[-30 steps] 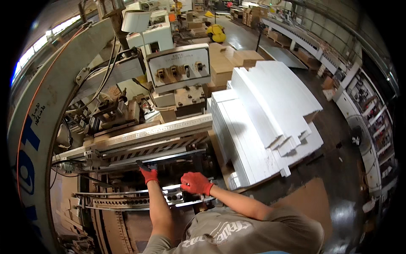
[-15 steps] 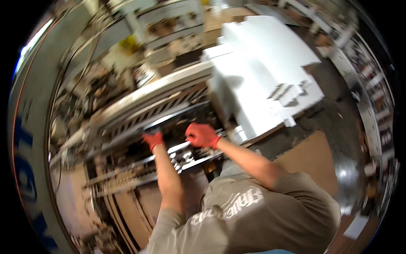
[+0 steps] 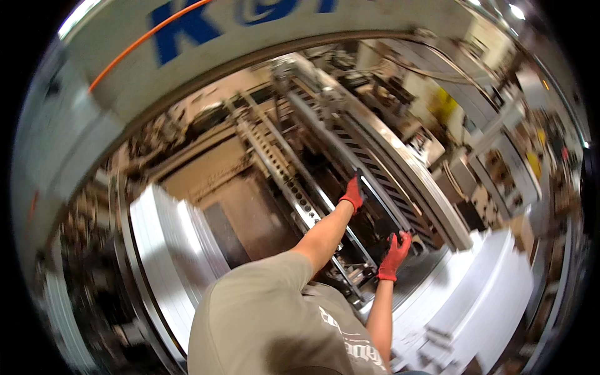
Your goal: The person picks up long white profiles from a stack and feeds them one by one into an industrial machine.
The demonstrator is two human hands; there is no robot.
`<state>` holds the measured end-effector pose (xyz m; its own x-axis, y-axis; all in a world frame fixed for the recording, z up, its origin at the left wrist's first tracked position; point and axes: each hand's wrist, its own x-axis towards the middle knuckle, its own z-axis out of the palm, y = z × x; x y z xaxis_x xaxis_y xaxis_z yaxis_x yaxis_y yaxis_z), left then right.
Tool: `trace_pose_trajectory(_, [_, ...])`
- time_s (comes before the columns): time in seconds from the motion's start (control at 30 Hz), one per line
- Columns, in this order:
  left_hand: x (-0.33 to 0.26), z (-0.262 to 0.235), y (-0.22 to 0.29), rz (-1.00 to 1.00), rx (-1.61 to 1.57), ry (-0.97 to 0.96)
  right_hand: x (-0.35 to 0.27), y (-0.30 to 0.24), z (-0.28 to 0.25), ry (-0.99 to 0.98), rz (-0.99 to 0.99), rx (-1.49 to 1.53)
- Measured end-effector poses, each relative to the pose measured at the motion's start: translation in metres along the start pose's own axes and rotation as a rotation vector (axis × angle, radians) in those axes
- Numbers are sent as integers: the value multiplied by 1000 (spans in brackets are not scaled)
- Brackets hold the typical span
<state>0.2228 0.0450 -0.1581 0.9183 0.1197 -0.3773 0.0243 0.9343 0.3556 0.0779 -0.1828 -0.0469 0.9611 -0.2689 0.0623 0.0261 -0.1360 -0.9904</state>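
Note:
My left hand [image 3: 353,194], in a red glove, reaches to a long grey bar [image 3: 331,144] of a machine. A dark patch shows at its fingertips; blur hides whether that is part of the glove or something held. Nearer to me, my right hand [image 3: 394,256], also red-gloved, is raised by the near end of the same bar. Its fingers are bent but apart, with nothing visible between them. A thin bright strip [image 3: 378,199] runs along the bar between the hands. Just left of them lies a metal rail with a row of round holes [image 3: 289,185].
White sheets are stacked at the lower right [image 3: 462,300] and at the left [image 3: 165,250]. A large grey machine beam [image 3: 375,19] with blue lettering arches over the far side. Beyond the bar runs a pale frame rail [image 3: 400,153]. Brown board [image 3: 231,187] lies left of the rails.
My view has swung left, so the beam now crosses the top and the white stack sits lower right. The right hand, earlier curled closed, is now more open and beside the bar's near end.

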Motion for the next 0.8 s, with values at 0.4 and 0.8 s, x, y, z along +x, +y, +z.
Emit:
trace_pose_trajectory(0.4, [-74,50,-63,215,202,289,11,-11,-15,-266,-295,-137])
trace_pose_trajectory(0.8, [-167,89,-83,376,333,282,-73,-48,-71,-592,-344,-50])
